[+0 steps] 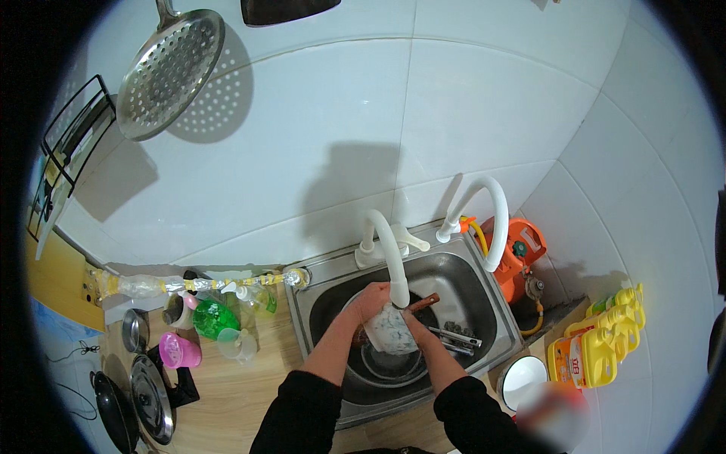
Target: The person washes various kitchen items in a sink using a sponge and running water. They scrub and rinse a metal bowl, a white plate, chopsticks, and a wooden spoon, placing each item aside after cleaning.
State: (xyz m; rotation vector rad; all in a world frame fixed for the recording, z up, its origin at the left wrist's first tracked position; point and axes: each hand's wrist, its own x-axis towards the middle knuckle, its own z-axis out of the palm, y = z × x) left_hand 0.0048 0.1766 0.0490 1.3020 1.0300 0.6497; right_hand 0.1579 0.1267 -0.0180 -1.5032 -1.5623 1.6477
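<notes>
Both of my hands are over the stainless steel sink (465, 267), below the spout of a white faucet (391, 255). They hold a white thing with blue-grey marbling (391, 332), perhaps a dish or a cloth; I cannot tell which. My left hand (371, 301) grips its upper left edge, and my right hand (415, 329) is at its right side, fingers partly hidden. Beneath it a round dark pan (391, 374) lies in the basin. A brown handle (425, 302) sticks out just beyond my right hand. Metal tongs or similar utensils (462, 340) lie to the right.
A second white spout (499, 227) rises at the back right, before an orange gas cylinder (513, 272). Yellow jugs (590, 357) and a white enamel bowl (524, 380) stand right. Left on the wooden counter (238, 397) are a pink cup (178, 350), bottles and a pot lid (150, 400).
</notes>
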